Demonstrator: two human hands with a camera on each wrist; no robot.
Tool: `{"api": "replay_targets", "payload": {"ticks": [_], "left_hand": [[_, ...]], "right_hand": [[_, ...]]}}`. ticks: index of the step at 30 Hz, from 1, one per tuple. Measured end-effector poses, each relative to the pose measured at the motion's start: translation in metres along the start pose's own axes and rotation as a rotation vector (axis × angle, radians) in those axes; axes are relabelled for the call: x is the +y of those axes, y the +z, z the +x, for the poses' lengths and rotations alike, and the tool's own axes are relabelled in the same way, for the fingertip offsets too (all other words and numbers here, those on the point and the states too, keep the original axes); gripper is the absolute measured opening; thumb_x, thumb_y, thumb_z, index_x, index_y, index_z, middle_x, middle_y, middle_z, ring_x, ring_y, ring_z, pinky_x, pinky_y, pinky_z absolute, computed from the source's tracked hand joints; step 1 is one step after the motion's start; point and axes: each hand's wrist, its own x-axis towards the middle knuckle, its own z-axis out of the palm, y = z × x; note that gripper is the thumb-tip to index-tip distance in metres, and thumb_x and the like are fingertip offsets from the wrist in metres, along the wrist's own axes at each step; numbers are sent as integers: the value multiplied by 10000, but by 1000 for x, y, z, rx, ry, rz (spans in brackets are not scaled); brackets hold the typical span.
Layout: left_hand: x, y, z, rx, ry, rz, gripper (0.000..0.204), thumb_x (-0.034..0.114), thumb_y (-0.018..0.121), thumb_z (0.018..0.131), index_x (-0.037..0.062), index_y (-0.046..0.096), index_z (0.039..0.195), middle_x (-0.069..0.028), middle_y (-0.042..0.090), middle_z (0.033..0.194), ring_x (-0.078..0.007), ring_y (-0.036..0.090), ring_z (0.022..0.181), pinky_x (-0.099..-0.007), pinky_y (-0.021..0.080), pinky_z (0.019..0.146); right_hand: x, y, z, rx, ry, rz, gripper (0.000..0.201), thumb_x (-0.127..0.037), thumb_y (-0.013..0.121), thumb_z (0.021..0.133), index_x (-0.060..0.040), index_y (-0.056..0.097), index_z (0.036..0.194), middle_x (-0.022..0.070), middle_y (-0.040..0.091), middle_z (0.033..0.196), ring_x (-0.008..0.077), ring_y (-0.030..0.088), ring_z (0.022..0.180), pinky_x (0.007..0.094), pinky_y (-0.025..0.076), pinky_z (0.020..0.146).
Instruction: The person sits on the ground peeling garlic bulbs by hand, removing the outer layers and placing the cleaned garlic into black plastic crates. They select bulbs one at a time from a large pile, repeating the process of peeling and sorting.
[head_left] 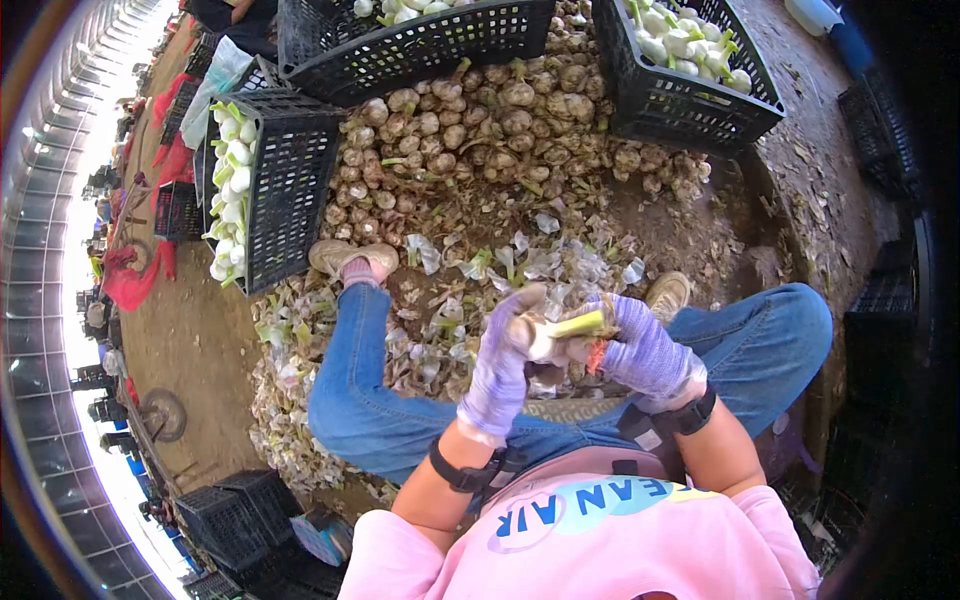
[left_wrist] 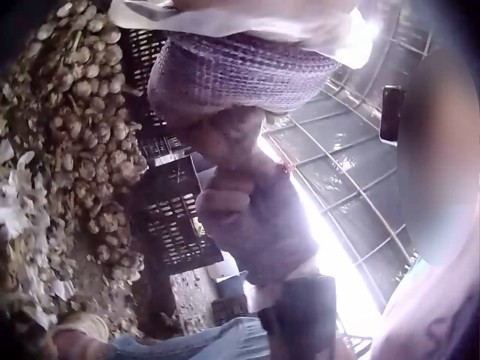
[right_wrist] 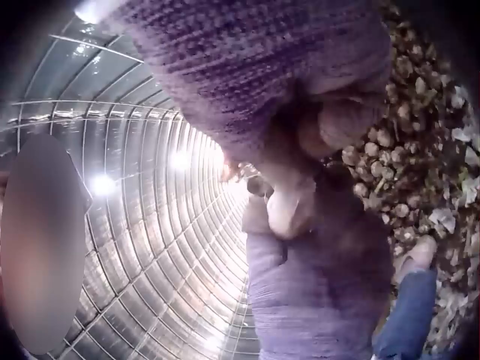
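Observation:
A pale garlic bulb (head_left: 541,341) with a short green stem is held between both gloved hands, over the person's lap. The left hand (head_left: 497,365), in a purple knit glove, grips the bulb from the left. From the right, the right hand (head_left: 645,350), in a matching glove, has its fingers curled at the bulb and stem. A small orange-red piece (head_left: 597,355) shows at the right fingers; what it belongs to is hidden. In the right wrist view the right glove (right_wrist: 247,67) is close above the left glove (right_wrist: 315,262), and the fingers meet between them.
Ahead lies a heap of unpeeled garlic bulbs (head_left: 515,120). Black crates with cleaned white bulbs stand at the left (head_left: 290,190), back (head_left: 420,50) and right (head_left: 690,105). Peeled skins and leaf scraps (head_left: 450,320) cover the ground around the feet. Stacked black crates (head_left: 240,520) sit behind left.

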Motion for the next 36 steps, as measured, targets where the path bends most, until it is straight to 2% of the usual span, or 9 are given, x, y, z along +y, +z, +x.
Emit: {"api": "replay_targets", "payload": {"ticks": [5, 9, 12, 15, 21, 23, 28, 32, 36], "left_hand": [[5, -12, 13, -180, -366, -47, 690, 619, 423, 852, 20, 484, 1189, -71, 617, 914, -116, 602, 646, -209, 469, 490], [-7, -1, 10, 22, 18, 240, 539, 492, 450, 904, 47, 478, 1207, -76, 580, 1035, -122, 587, 840, -232, 501, 645], [-4, 6, 8, 32, -50, 43, 449, 368, 523, 904, 54, 444, 1215, -72, 550, 1093, -136, 573, 888, -272, 494, 758], [-6, 6, 5, 74, -71, -272, 408, 277, 596, 872, 69, 430, 1181, -72, 548, 1074, -145, 572, 918, -281, 494, 765], [-6, 15, 1, 178, 162, 198, 355, 232, 637, 851, 50, 452, 1094, -66, 536, 1034, -133, 529, 925, -271, 447, 803], [-5, 14, 2, 178, 181, 216, 342, 237, 632, 856, 42, 467, 1083, -64, 535, 1026, -128, 519, 928, -271, 434, 830], [7, -1, 4, -11, 41, 88, 436, 307, 661, 829, 23, 483, 1108, -68, 550, 1022, -131, 552, 889, -276, 467, 796], [3, -5, 7, -30, -25, 11, 493, 342, 676, 807, 28, 475, 1130, -65, 555, 1015, -131, 567, 868, -272, 480, 770], [4, 2, 7, -35, 35, 27, 356, 252, 656, 838, 52, 490, 1082, -42, 532, 1006, -123, 542, 916, -261, 466, 805]], "right_hand": [[26, -7, 1, -26, 42, 264, 340, -137, 618, 851, -13, 545, 1159, 40, 602, 1056, 103, 542, 977, 261, 439, 855], [40, 3, -3, 199, 1, 212, 302, -141, 568, 884, -29, 524, 1161, 45, 604, 1025, 111, 556, 939, 258, 454, 832], [31, 4, -1, 229, 218, 454, 257, -134, 561, 886, -31, 536, 1121, 55, 618, 961, 126, 583, 889, 260, 476, 788], [15, 11, 2, 225, 99, 786, 255, -138, 579, 877, -33, 544, 1106, 61, 627, 905, 141, 598, 789, 262, 491, 737], [29, 20, 5, 326, -8, 28, 367, -92, 728, 701, -6, 555, 1013, 83, 517, 989, 189, 521, 919, 299, 422, 826], [30, 20, 7, 350, -247, -279, 386, -102, 738, 694, 4, 551, 1014, 98, 507, 1003, 194, 515, 920, 314, 423, 828], [14, 12, 0, 184, 22, 515, 245, -84, 629, 820, -13, 578, 1049, 50, 638, 955, 98, 596, 863, 240, 481, 766], [7, 10, -1, 178, 170, 383, 251, -83, 625, 820, -13, 574, 1056, 54, 628, 964, 100, 586, 870, 243, 476, 773], [22, 19, -3, 337, -9, 181, 236, -98, 616, 825, -17, 573, 1042, 41, 618, 938, 93, 571, 837, 239, 468, 757]]}}
